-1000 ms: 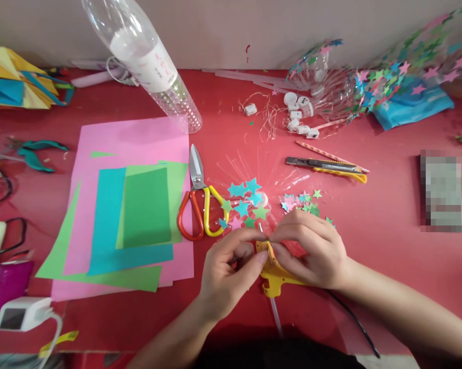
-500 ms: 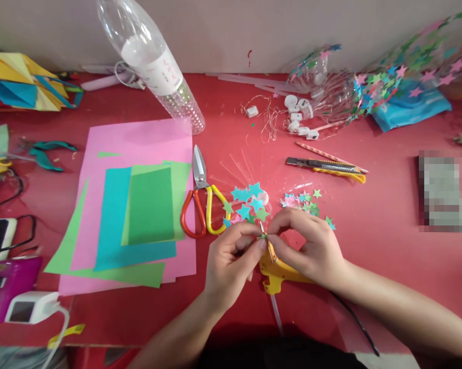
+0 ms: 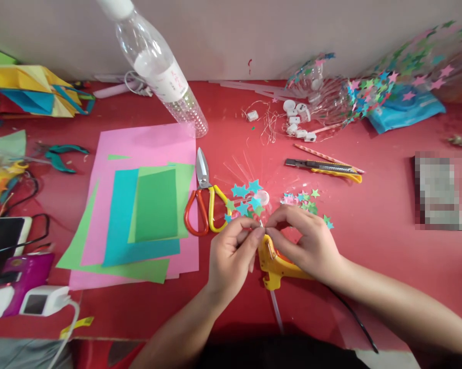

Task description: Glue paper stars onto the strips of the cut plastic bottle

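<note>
My left hand (image 3: 233, 246) and my right hand (image 3: 310, 243) meet fingertip to fingertip, both closed in a pinch. The small green paper piece that showed there earlier is now almost wholly hidden by the fingers. Just below the fingertips lies a yellow glue gun (image 3: 271, 264), its metal nozzle pointing up toward them and a clear glue stick (image 3: 276, 310) sticking out behind. Beyond my hands, blue and green paper stars (image 3: 243, 190) sit on clear thin strips spreading around a round whitish piece (image 3: 261, 197). More small stars (image 3: 310, 206) lie near my right hand.
Scissors (image 3: 202, 171) lie left of the stars, beside stacked coloured paper (image 3: 156, 205). A tall clear bottle (image 3: 162, 77) stands behind. A box cutter (image 3: 323, 166), a pencil, small white light boxes (image 3: 293, 120) and star-decorated clear bottles are at the right. Pliers (image 3: 62, 156) and chargers lie left.
The view has shifted a little. My joined fingertips have risen slightly off the glue gun's nozzle, which shows more fully now. The green piece between them has become hidden.
</note>
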Tool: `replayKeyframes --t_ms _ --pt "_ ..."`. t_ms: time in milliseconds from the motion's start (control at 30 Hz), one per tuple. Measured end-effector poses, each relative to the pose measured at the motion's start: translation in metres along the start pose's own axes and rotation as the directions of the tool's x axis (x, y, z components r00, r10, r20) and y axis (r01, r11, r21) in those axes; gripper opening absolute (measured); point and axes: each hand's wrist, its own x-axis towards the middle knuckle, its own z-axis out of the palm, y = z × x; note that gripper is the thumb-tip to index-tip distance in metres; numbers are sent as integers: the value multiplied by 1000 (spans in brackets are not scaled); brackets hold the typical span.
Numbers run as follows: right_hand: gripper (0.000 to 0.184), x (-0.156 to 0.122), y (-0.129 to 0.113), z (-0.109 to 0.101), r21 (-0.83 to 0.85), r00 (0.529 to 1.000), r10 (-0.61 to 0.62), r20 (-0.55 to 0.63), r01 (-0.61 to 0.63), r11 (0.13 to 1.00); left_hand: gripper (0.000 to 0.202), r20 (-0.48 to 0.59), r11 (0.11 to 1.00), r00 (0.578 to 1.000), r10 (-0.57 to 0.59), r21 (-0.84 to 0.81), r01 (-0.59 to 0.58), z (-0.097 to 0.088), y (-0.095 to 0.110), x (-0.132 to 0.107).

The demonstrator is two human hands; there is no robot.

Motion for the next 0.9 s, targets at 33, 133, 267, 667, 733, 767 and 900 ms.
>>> replayKeyframes --t_ms 33,133,267,667,733,767,900 --pt "8 0 0 0 -7 1000 -1 3 1 1000 22 -15 1000 1000 2 17 -2 0 1 1" --pt "8 1 2 0 -13 1000 0 16 0 1000 24 -44 998 999 20 57 -17 -2 5 3" --pt "10 2 7 2 -13 999 -13 32 14 1000 22 -61 998 997 42 50 -39 -5 7 8" --pt "11 5 16 1 -82 999 -22 25 24 996 25 -87 996 995 42 84 -35 -3 15 26" --pt "12 5 17 2 -47 999 -3 33 5 999 24 -82 993 994 75 100 -67 -1 19 28" --pt "13 6 18 3 -21 999 8 36 -7 1000 24 -74 991 993 93 104 -85 0 21 30" --pt "12 7 22 6 136 993 103 49 -109 985 22 -20 983 992 128 133 -124 4 33 39"
